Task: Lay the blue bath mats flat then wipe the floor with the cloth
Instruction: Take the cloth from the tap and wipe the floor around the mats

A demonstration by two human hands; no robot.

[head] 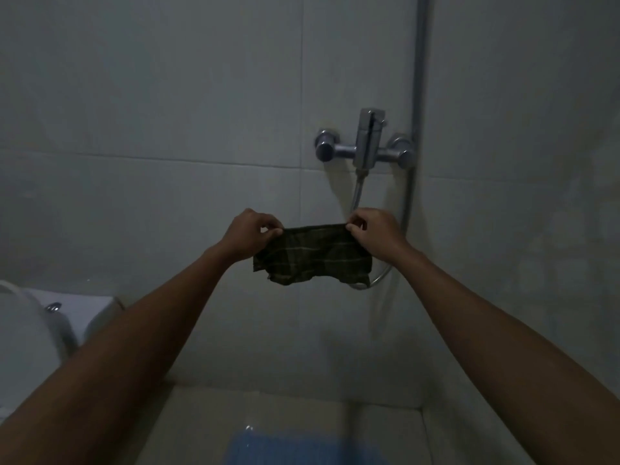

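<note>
Up at chest height in front of the tiled wall (167,129), both arms stretch forward and a dark checked cloth (312,256) hangs between them. Its long axis runs level, left to right, the top edge pulled taut and the ragged lower edge drooping. Left hand (250,234) pinches the top left corner between thumb and fingers; right hand (372,233) pinches the top right corner likewise. Down on the floor (201,417), a blue bath mat (302,448) lies flat at the bottom edge of view. Behind the cloth sits a shower mixer (365,146) with its hose (382,276).

A blue bath mat (302,448) lies flat on the floor (201,424).
</note>
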